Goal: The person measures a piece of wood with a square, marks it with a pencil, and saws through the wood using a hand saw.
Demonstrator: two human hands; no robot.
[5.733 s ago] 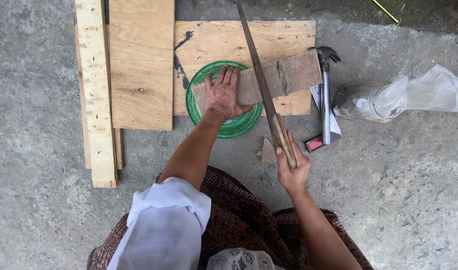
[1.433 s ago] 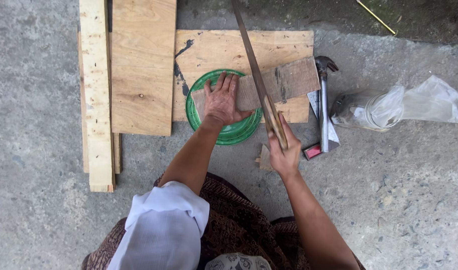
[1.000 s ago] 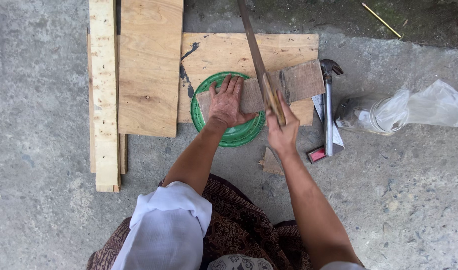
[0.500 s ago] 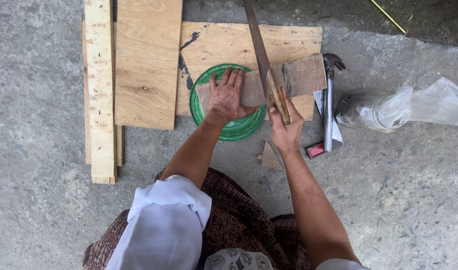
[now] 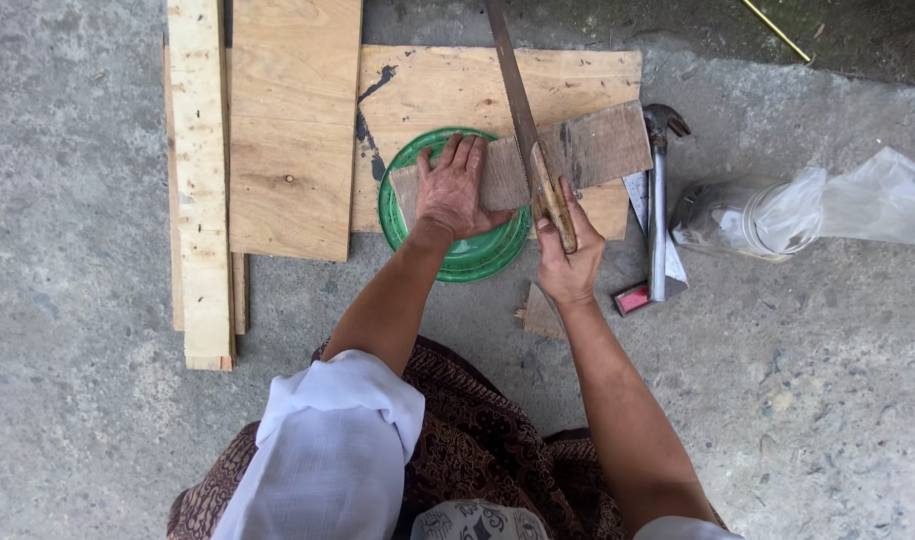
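Concrete floor (image 5: 827,400), grey and rough. 1 narrow pale plank (image 5: 199,180) at far left, 1 wider plywood board (image 5: 292,130) just beside it. Claw hammer (image 5: 659,200) lies right of the large plywood sheet (image 5: 437,85). Clear plastic bag (image 5: 807,205) near the hammer. Small red block (image 5: 632,298) at the hammer's handle end.

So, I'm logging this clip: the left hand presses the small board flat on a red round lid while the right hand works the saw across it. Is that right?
One thing is off: the round lid is green, not red, as the head view shows. The rest holds: the left hand presses the small board flat on it while the right hand works the saw across.
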